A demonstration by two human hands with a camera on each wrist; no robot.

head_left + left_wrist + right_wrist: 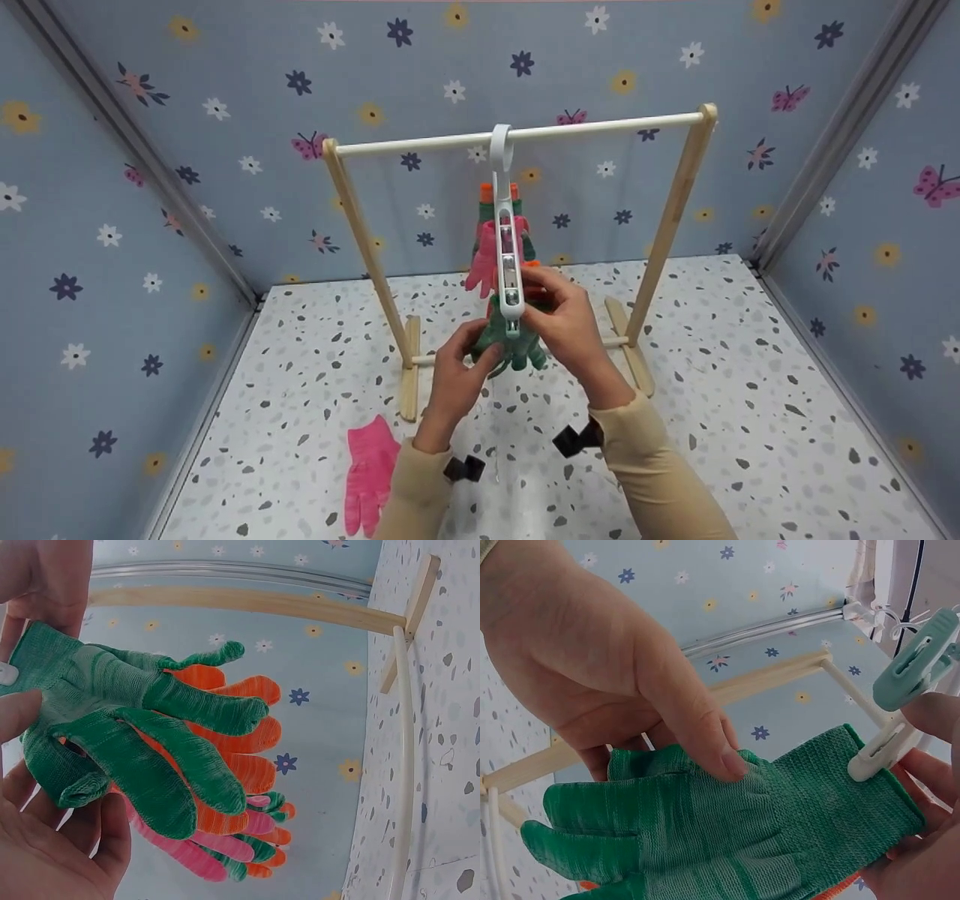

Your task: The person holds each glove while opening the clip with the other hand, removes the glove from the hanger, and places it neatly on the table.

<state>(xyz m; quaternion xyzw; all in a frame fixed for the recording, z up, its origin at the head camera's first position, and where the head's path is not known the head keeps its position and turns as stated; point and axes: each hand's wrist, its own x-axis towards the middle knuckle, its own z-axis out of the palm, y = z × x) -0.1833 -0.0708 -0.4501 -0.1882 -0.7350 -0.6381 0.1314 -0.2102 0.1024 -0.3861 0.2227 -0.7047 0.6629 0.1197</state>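
Observation:
A green knit glove (705, 817) hangs by its cuff from a white clothes peg (877, 754) on the white clip hanger (510, 277). My left hand (457, 375) holds this glove, its thumb on the near face and fingers behind. At the cuff, my right hand (570, 322) pinches the white peg, partly hidden by the frame edge in the right wrist view. A mint peg (911, 675) sits beside its thumb. Behind the green glove hang orange gloves (255, 735) and pink gloves (486, 251), with more green among them.
The hanger hooks over the white rail (607, 127) of a wooden stand (675, 217). A loose pink glove (371, 472) lies on the speckled surface (285, 420) beside my left forearm. Flower-patterned walls (247, 97) close in the back and both sides.

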